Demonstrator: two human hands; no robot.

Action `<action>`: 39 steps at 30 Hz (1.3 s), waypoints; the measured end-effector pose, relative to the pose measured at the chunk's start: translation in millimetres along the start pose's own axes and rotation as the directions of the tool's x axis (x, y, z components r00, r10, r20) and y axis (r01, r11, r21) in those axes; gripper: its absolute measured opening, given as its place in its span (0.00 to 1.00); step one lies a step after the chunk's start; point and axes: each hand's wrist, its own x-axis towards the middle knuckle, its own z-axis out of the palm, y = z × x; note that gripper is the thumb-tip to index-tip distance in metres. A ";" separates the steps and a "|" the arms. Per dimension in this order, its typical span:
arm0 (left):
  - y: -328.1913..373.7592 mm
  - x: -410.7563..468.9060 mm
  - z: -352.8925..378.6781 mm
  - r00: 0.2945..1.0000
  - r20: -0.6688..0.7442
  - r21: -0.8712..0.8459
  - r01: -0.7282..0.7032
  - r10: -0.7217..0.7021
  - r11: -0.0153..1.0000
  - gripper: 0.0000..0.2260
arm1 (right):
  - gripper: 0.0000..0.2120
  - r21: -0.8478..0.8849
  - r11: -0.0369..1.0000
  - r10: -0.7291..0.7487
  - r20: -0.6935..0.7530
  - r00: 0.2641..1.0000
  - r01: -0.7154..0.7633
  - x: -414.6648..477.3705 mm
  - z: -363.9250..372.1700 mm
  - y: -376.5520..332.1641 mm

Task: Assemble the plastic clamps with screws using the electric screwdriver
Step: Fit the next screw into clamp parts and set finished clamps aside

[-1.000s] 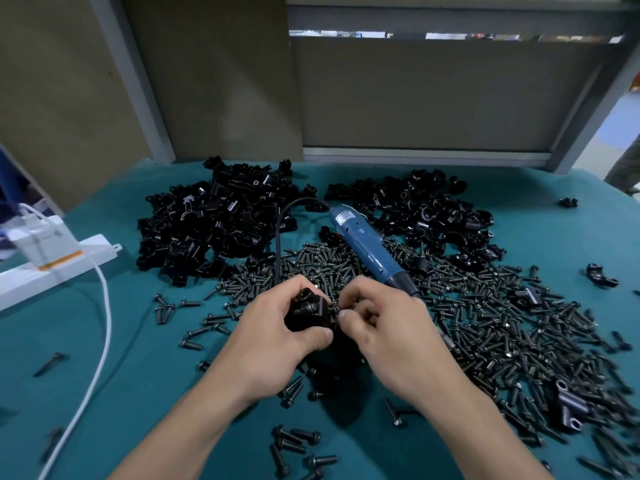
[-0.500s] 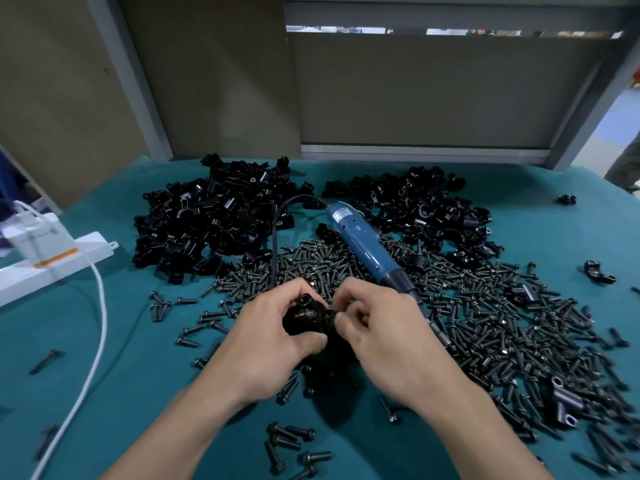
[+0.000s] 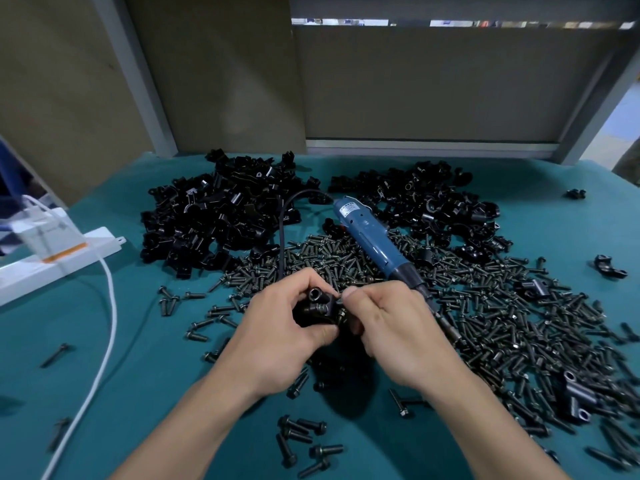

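The black plastic clamp [image 3: 317, 306] sits in my left hand [image 3: 277, 341], above the near middle of the bench [image 3: 145, 393], my fingers curled round it and my thumb pressed to its near side, so one round bore faces up. My right hand [image 3: 391, 327] touches the clamp's right edge, thumb and forefinger pinched tight on a screw [image 3: 341, 315] there (how far it sits in the hole I cannot tell). Just behind my right hand lies the blue electric screwdriver [image 3: 374, 237], tilted across the loose screws [image 3: 502, 323] with its bit end pointing toward me, and its black cord [image 3: 281, 237] arcs off the far end and runs down beside my left hand. Those screws spread from the middle of the bench to the right edge. Farther back are two black heaps of clamp parts, a left pile [image 3: 214, 216] and a right pile [image 3: 426, 199]. Well to the left lies a white power strip [image 3: 62, 251], its white cable [image 3: 110, 296] curving toward me.
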 end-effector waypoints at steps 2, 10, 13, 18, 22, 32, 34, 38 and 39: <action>1.5 -0.6 1.1 1.000 -0.008 0.007 0.001 -0.001 1.000 0.19 | 0.12 0.039 0.999 -0.026 -0.001 1.000 0.026 -3.2 -3.7 0.7; 2.7 -2.2 0.0 0.999 -0.050 0.015 0.001 -0.001 1.000 0.19 | 0.19 -0.044 0.998 -0.050 -0.029 0.998 0.049 -2.0 1.2 0.6; 3.3 -1.5 0.0 0.999 -0.052 0.015 0.011 -0.010 1.000 0.19 | 0.08 0.030 0.998 -0.053 -0.002 0.999 0.053 -3.8 -5.3 1.6; 3.4 -2.5 -2.2 0.999 -0.044 -0.034 0.001 -0.002 0.999 0.19 | 0.18 -0.067 0.996 -0.062 -0.048 0.997 0.058 -0.8 6.7 -3.0; 4.0 -2.2 2.0 0.997 -0.080 0.036 -0.011 0.014 0.999 0.20 | 0.11 -0.001 0.998 -0.055 -0.032 0.998 0.055 -2.4 -0.4 1.5; 4.1 -6.2 1.4 0.986 -0.158 0.104 -0.043 0.059 0.994 0.18 | 0.09 -0.049 0.991 -0.125 -0.042 0.991 0.123 -4.2 8.0 0.8; 3.7 -6.8 2.3 0.986 -0.155 0.140 -0.032 0.054 0.990 0.18 | 0.10 -0.063 0.993 -0.104 -0.038 0.994 0.102 -4.7 11.5 1.7; 4.0 -5.5 -3.0 0.999 -0.042 0.064 0.016 -0.013 0.998 0.17 | 0.15 -0.052 0.998 -0.028 -0.057 0.998 0.025 -1.9 14.8 2.1; 4.9 -5.3 -4.1 1.000 -0.004 -0.003 0.022 -0.022 1.000 0.17 | 0.15 -0.037 0.999 -0.001 -0.067 0.998 -0.001 -0.8 14.4 2.6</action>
